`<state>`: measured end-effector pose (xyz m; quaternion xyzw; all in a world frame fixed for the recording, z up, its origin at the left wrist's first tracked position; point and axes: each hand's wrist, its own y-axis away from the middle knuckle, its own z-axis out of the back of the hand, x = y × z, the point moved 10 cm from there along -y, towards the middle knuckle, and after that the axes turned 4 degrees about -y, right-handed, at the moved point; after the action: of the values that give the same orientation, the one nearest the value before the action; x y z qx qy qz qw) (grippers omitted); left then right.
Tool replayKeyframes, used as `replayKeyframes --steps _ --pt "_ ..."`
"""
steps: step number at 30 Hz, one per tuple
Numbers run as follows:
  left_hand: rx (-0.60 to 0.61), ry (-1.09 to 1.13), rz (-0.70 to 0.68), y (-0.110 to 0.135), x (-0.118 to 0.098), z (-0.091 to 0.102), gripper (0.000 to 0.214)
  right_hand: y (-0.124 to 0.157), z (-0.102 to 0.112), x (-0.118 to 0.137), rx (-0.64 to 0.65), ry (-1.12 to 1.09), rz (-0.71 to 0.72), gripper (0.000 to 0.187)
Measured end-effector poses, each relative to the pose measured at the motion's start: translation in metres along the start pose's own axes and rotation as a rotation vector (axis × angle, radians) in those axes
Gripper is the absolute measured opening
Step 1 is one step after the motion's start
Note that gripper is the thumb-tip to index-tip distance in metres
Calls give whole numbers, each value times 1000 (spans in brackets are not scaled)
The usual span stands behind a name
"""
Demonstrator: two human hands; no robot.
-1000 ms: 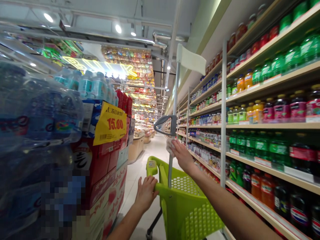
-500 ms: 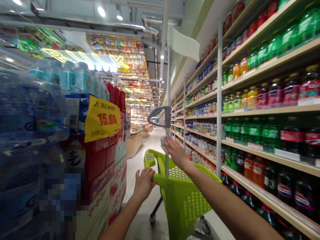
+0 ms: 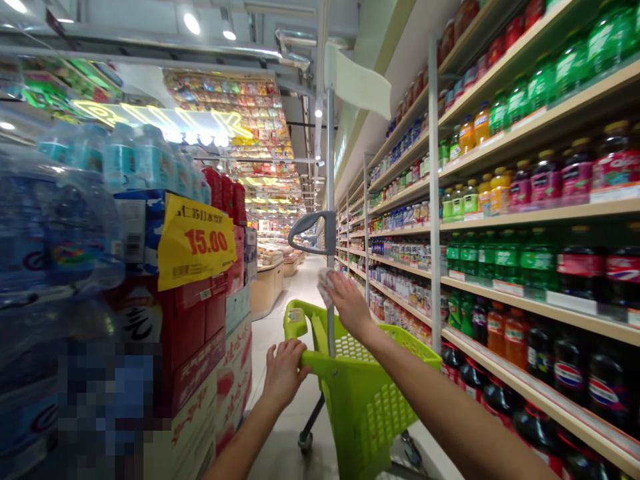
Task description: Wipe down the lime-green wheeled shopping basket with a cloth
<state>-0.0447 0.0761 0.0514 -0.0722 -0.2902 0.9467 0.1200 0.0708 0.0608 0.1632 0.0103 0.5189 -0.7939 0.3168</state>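
A small green shopping cart with perforated sides stands in front of me. My left hand is closed over the left part of its handle edge. From the cart rises a grey metal pole, with a grey loop-shaped handle partway up and a pale flag at the top. My right hand presses a crumpled whitish cloth or tissue against the pole, below the loop handle. Its fingers are bent around the cloth, and part of the cloth is hidden by them.
Drink shelves full of bottles line the right side. Stacked drink cartons and wrapped water bottles stand close on the left, with a yellow price sign. The tiled aisle floor runs ahead between them.
The whole view has shifted slightly, so the cart, pole and both hands appear a little further left. The right hand stays at the pole with the cloth; the left keeps its hold.
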Motion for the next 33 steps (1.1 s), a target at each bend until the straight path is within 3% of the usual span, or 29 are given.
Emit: replayKeyframes --steps 7,12,14,16,20,22,25,29,33 --pt "0 12 -15 1 -1 4 27 49 -24 35 88 -23 233 43" --pt "47 29 -42 -3 -1 1 23 -16 3 -14 -12 -12 48 38" --pt "84 65 -55 -5 0 -4 23 -28 9 -22 -40 -16 5 37" --pt "106 98 -62 -6 2 -7 22 -12 5 -10 -38 -18 31 39" --pt "79 114 -88 -6 5 -5 21 55 -20 37 27 -12 188 39" --pt "70 113 -89 -6 7 -5 20 68 -29 51 87 -14 261 38" --pt "64 115 -77 -6 10 -5 19 43 -31 48 151 -18 283 39" --pt "43 96 -70 -6 6 -4 18 -9 -22 28 112 -6 233 38" --pt "6 82 -63 -6 -5 -4 18 -18 -20 15 64 -49 245 36"
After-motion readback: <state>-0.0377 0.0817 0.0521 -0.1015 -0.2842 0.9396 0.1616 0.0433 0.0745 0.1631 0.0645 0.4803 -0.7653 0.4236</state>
